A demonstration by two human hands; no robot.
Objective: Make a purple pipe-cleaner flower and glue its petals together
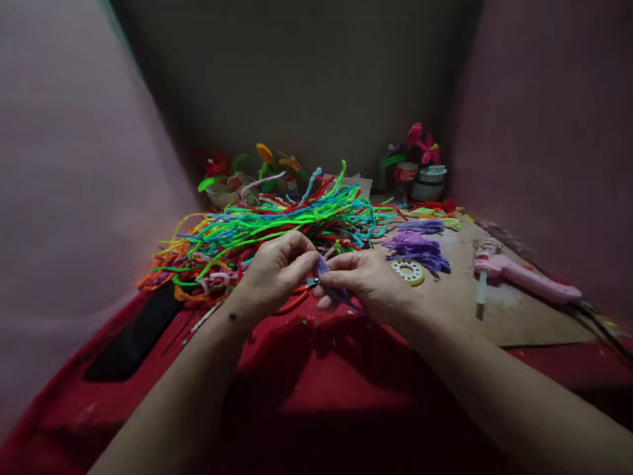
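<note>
My left hand point(281, 270) and my right hand point(363, 277) meet at the middle, fingertips almost touching. Pinched between them is a bundle of purple pipe cleaner point(321, 265), with a loose purple end trailing below my right fingers. A small shiny metal piece point(312, 282) shows at the fingertips; its kind is not clear. Just beyond my hands lies a big heap of pipe cleaners point(277, 221) in green, blue, red and orange. To the right of my right hand are purple pipe cleaner pieces point(420, 251) and a round holed disc point(408, 271).
A pink glue gun point(529, 278) rests on a cardboard sheet point(475, 330) at the right, its cord running off. A black phone-like slab point(133, 340) lies left on the red cloth point(346, 389). Pipe-cleaner flowers point(425, 145) and a lidded jar point(429, 183) stand at the back.
</note>
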